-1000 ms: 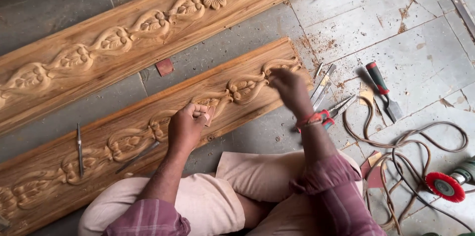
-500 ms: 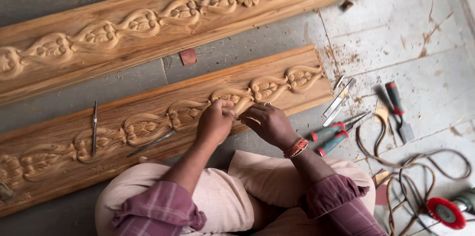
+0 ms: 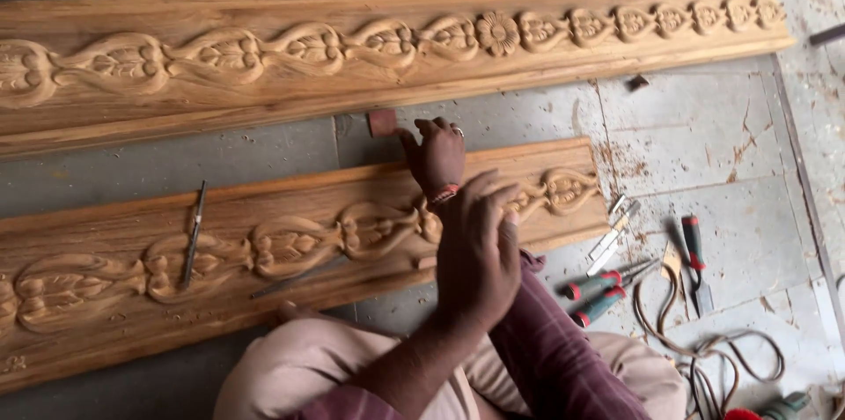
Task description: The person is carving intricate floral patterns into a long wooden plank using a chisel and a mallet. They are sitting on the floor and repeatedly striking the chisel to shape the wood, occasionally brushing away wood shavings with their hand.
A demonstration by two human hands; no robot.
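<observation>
Where left hand (image 3: pixel 478 253) blocks carved plank (image 3: pixel 264 248), detail hidden

the right hand (image 3: pixel 437 154) is stretched forward, away from the body, with its back turned up and the fingers (image 3: pixel 424 128) loosely curled downward (a ring and a red wrist band are worn on it). the left hand (image 3: pixel 476 254) is raised nearer the camera, its back shown, fingers held together and slightly bent. both forearms are crossed, the right one clothed in a maroon sleeve.
</observation>
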